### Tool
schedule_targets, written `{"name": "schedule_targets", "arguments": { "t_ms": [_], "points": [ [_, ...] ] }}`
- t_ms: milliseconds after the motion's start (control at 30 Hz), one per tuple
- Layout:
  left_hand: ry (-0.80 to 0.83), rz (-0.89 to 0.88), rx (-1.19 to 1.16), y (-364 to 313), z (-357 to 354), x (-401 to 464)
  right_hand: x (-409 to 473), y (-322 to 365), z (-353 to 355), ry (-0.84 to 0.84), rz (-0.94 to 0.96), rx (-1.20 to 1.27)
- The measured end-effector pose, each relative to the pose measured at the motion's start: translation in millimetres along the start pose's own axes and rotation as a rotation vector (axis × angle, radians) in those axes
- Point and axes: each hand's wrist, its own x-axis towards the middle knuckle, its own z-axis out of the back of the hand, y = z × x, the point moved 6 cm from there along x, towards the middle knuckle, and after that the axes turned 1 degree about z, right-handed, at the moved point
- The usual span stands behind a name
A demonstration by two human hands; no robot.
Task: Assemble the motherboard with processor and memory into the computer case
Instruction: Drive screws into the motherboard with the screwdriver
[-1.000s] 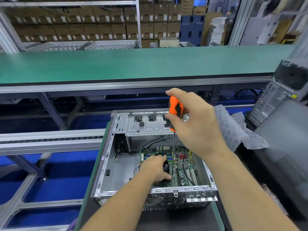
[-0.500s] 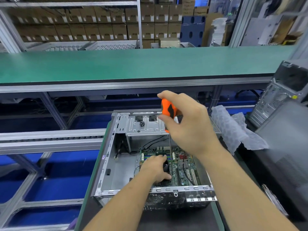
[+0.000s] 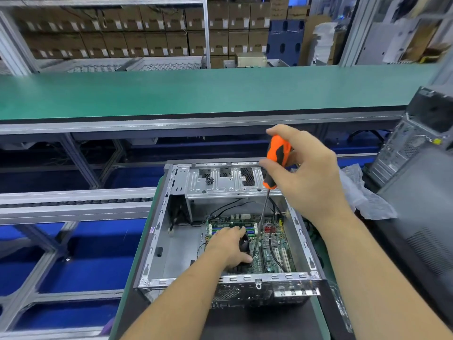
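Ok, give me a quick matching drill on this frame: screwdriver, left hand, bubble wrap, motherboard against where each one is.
Things:
1. screwdriver
2. left hand
3. bubble wrap
4. motherboard

Places:
A. lying on the floor of the open case
B. outside the case, to its right
C. resting on the cooler fan inside the case
D. held in the right hand, shaft angled down into the case

Pairs: 1-D, 2-C, 3-B, 4-A

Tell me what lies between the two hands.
In the head view, the screwdriver shaft slants down between the right hand and left hand.
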Motion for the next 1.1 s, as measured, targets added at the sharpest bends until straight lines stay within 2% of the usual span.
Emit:
{"name": "schedule_targets", "arguments": {
  "t_ms": [100, 200, 300, 400, 533, 733, 800, 867, 933, 1000, 1033, 1100],
  "points": [
    [-0.004, -0.003, 0.009, 0.1, -0.3, -0.1, -2.4, 9.4, -7.4, 0.056, 0.051, 0.042],
    [-0.005, -0.005, 0.018, -0.8, 0.1, -1.5, 1.0, -0.3, -5.5, 0.061, -0.021, 0.042],
    [-0.005, -0.005, 0.033, -2.5, 1.1, -3.2, 3.2, -11.3, 8.0, -0.083, -0.111, 0.023],
    [-0.002, -0.004, 0.053, -4.8, 2.5, -5.1, 2.9, -4.5, 11.7, -0.170, -0.095, 0.016],
    [-0.002, -0.013, 0.088, -9.0, 5.4, -8.4, 5.4, 7.3, -2.1, 0.017, -0.040, 0.242],
    [0.007, 0.008, 0.110, -11.2, 7.8, -10.8, 14.4, -3.8, -1.4, 0.307, -0.193, 0.537],
    [0.003, 0.011, 0.113, -11.9, 8.4, -10.3, 14.4, -1.1, -5.1, 0.341, -0.213, 0.604],
    [0.003, 0.012, 0.112, -12.4, 8.0, -10.2, 14.5, -3.6, -3.3, 0.163, -0.176, 0.445],
    [0.003, 0.017, 0.110, -11.8, 7.8, -10.2, 12.4, -1.7, 1.5, -0.054, -0.085, 0.119],
    [0.005, 0.021, 0.099, -11.4, 7.4, -9.4, 8.6, -0.9, 4.2, -0.176, -0.028, -0.088],
    [0.004, 0.025, 0.090, -10.7, 7.4, -9.2, 8.3, -2.8, 3.8, -0.168, -0.026, -0.091],
    [0.006, 0.035, 0.070, -9.4, 7.0, -8.7, 11.3, -6.7, -2.4, 0.016, -0.078, 0.104]
  ]
}}
